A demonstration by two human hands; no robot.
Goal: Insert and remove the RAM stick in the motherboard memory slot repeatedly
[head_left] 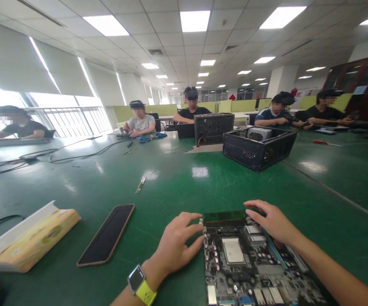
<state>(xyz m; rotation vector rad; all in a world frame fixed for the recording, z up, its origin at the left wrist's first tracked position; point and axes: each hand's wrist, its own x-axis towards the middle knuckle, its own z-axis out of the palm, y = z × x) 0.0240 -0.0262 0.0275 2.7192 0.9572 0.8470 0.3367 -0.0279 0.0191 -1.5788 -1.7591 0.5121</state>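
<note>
Nearest lies a motherboard [214,278], flat on the green table [177,178], and along its far edge runs a memory stick [225,216]; from where I stand I can't tell whether it is fully seated. The left hand [180,238] has its fingers loosely spread and curved, tips at the board's left edge by the stick's left end. The right hand [275,221] keeps a narrow gap between thumb and forefinger, tips at the stick's other end; whether either pinches it, I can't say.

I'd judge the stick light, thin and stiff, a bit slick, and best taken by its two ends, clear of the contacts. The board should be light for its breadth but easily hurt; its bare edges look the safest hold, away from the processor [233,250].

Left of the left wrist lies a phone [106,236], and beyond it a tissue pack [48,240]. Farther up lies a small loose strip [141,184]; past that stands a computer case [243,155], with co-workers seated behind.
</note>
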